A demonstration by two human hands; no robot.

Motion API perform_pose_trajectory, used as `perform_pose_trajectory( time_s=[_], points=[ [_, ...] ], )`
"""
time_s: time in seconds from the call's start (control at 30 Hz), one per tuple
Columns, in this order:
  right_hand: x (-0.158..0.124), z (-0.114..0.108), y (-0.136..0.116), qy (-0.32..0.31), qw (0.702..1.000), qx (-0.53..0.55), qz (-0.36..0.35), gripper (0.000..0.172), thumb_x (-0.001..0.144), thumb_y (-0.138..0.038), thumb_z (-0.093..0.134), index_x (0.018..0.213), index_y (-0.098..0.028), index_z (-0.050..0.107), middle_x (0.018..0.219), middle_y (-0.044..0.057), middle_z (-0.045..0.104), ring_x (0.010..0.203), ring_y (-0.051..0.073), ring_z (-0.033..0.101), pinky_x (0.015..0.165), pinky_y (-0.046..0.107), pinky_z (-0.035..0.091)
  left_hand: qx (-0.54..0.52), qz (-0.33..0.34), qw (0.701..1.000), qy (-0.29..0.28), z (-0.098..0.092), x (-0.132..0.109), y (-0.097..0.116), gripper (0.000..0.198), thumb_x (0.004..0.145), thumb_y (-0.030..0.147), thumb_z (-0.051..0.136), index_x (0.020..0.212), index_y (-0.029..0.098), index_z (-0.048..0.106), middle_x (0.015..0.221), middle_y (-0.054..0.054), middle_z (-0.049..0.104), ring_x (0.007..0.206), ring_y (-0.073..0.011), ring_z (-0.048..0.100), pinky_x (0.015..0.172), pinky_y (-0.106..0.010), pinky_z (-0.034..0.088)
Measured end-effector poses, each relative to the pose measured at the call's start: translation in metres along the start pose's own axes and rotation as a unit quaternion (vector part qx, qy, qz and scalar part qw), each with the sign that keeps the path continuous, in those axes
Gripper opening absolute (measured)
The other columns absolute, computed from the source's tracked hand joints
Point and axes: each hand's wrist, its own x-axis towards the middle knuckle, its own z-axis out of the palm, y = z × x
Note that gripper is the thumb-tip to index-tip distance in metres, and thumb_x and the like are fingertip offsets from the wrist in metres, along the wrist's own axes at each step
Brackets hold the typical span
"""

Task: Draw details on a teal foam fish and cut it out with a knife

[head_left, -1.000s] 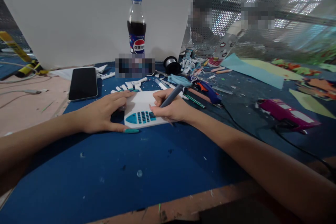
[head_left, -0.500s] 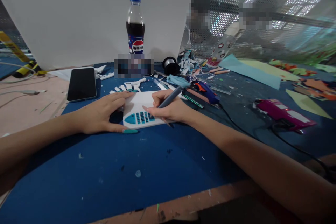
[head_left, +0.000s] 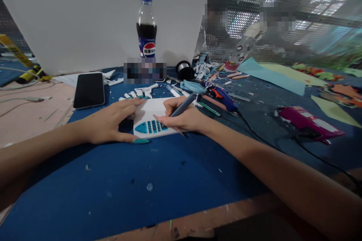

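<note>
A white foam board piece (head_left: 149, 115) lies on the blue mat (head_left: 127, 180), with a teal shape crossed by dark grid marks drawn on it. My left hand (head_left: 110, 122) lies flat and open on the board's left edge, fingers stretched out, pinning it down. My right hand (head_left: 183, 116) is closed around a grey marker pen (head_left: 183, 104), its tip touching the teal shape on the board.
A black phone (head_left: 89, 90) lies at the back left. A cola bottle (head_left: 147, 26) stands before a large white board (head_left: 85, 15). A blue glue gun (head_left: 223, 98), a wire spool (head_left: 183, 69), white offcuts, coloured paper sheets (head_left: 271, 77) and a pink tool (head_left: 308, 122) with cable lie right.
The pen tip has shifted slightly left along the teal shape. My left hand has stayed in place.
</note>
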Motion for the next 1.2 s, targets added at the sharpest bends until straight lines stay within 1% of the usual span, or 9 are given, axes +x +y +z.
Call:
perform_pose_trajectory(
  time_s=[0.17,0.43,0.57,0.67,0.77,0.87,1.0,1.2],
  points=[
    [0.0005,-0.0003,0.0019,0.007,1.0,-0.016,0.004,0.042,0.074,-0.014,0.07,0.054,-0.021,0.033,0.043,-0.011,0.034,0.04,0.005,0.036,0.042,0.022,0.032,-0.005,0.0,1.0,0.008,0.001,-0.001,-0.0007,0.059,0.081,0.07,0.057,0.105,0.017,0.053,0.153,-0.022,0.035,0.139,-0.0396,0.035,0.11,-0.056,0.035],
    [0.0027,-0.003,0.0022,0.018,0.997,-0.077,-0.026,0.042,0.069,-0.006,0.061,0.052,-0.021,0.026,0.051,-0.009,0.026,0.049,0.006,0.026,0.047,0.026,0.021,-0.008,-0.005,1.0,0.004,0.0007,-0.0001,-0.0006,0.056,0.08,0.068,0.061,0.104,0.018,0.055,0.153,-0.02,0.036,0.14,-0.038,0.035,0.111,-0.053,0.034],
    [0.0023,-0.0037,0.003,0.015,0.997,-0.078,-0.019,0.043,0.067,-0.005,0.06,0.053,-0.022,0.023,0.054,-0.008,0.023,0.051,0.007,0.024,0.049,0.028,0.019,-0.014,0.003,1.0,0.01,-0.0001,-0.0005,-0.0004,0.052,0.081,0.066,0.061,0.103,0.019,0.054,0.152,-0.019,0.038,0.139,-0.0383,0.037,0.111,-0.055,0.035],
    [0.0019,-0.0035,0.0034,0.015,0.997,-0.073,-0.012,0.041,0.066,-0.004,0.059,0.053,-0.022,0.023,0.054,-0.008,0.024,0.051,0.007,0.023,0.049,0.028,0.019,-0.017,0.002,1.0,0.011,0.0003,-0.001,-0.0009,0.053,0.08,0.066,0.061,0.103,0.019,0.054,0.153,-0.02,0.036,0.138,-0.0399,0.037,0.11,-0.056,0.036],
    [0.0013,-0.0033,0.0038,0.021,0.998,-0.064,-0.008,0.041,0.066,-0.004,0.059,0.053,-0.021,0.024,0.052,-0.008,0.026,0.05,0.006,0.024,0.048,0.027,0.02,-0.016,0.001,1.0,0.008,0.0008,-0.0011,-0.0013,0.054,0.08,0.067,0.061,0.104,0.019,0.054,0.153,-0.021,0.036,0.139,-0.0402,0.036,0.109,-0.057,0.037],
    [0.0004,-0.0033,0.0042,0.026,0.999,-0.033,-0.007,0.041,0.069,-0.008,0.064,0.053,-0.022,0.028,0.048,-0.009,0.029,0.045,0.006,0.03,0.044,0.024,0.023,-0.015,-0.009,1.0,0.002,0.0006,-0.0005,-0.0006,0.056,0.079,0.067,0.061,0.107,0.019,0.054,0.153,-0.021,0.035,0.139,-0.04,0.036,0.11,-0.057,0.036],
    [-0.0004,-0.0025,0.0038,0.003,1.0,0.015,-0.005,0.041,0.072,-0.014,0.071,0.055,-0.021,0.034,0.042,-0.011,0.035,0.038,0.005,0.038,0.04,0.021,0.029,-0.015,-0.015,1.0,-0.001,-0.0002,0.0002,0.0006,0.059,0.079,0.069,0.06,0.108,0.018,0.054,0.154,-0.02,0.035,0.139,-0.04,0.036,0.111,-0.056,0.034],
    [-0.0009,0.0002,0.0011,-0.007,1.0,0.028,0.003,0.043,0.073,-0.012,0.073,0.054,-0.02,0.034,0.041,-0.011,0.038,0.034,0.003,0.039,0.039,0.019,0.031,-0.003,-0.004,1.0,-0.001,-0.0004,-0.0003,-0.0001,0.057,0.081,0.069,0.058,0.106,0.018,0.053,0.154,-0.022,0.034,0.139,-0.0394,0.035,0.111,-0.057,0.034]
  ],
)
